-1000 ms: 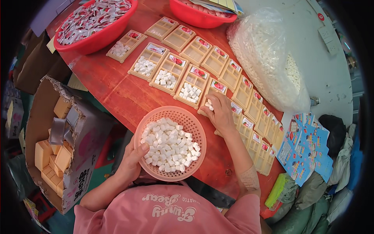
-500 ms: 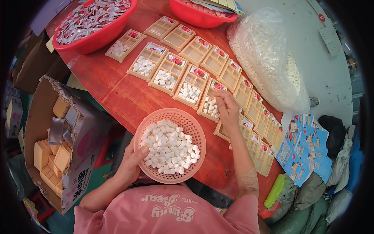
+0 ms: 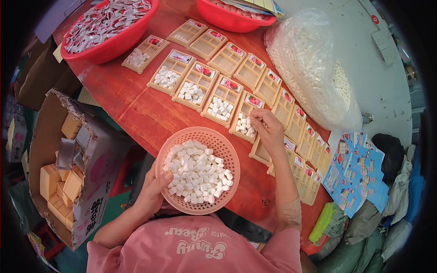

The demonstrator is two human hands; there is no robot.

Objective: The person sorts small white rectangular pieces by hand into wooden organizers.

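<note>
My left hand (image 3: 154, 189) grips the rim of a round pink plastic basket (image 3: 232, 175), thumb over the edge. White mini marshmallows (image 3: 195, 170) fill much of it. My right hand (image 3: 268, 129) is over a small beige compartment tray (image 3: 249, 101), fingers pinched together beside its marshmallows (image 3: 245, 125). Whatever the fingertips hold, if anything, is hidden. That tray also carries a red-and-white sachet (image 3: 253, 101). To its left stand several similar trays (image 3: 222, 98) with marshmallows in their large compartment.
Behind is another row of trays (image 3: 249, 73) with sachets and no marshmallows. A red basin (image 3: 102, 52) of sachets, a second red basin (image 3: 234, 20) and a clear bag of marshmallows (image 3: 314, 68) stand farther back. Blue printed sheets (image 3: 357, 173) lie right; a carton (image 3: 102, 177) of trays stands left.
My right hand has shifted slightly down, its fingers still bent over the same tray. The basket in my left hand has stayed almost in place.
</note>
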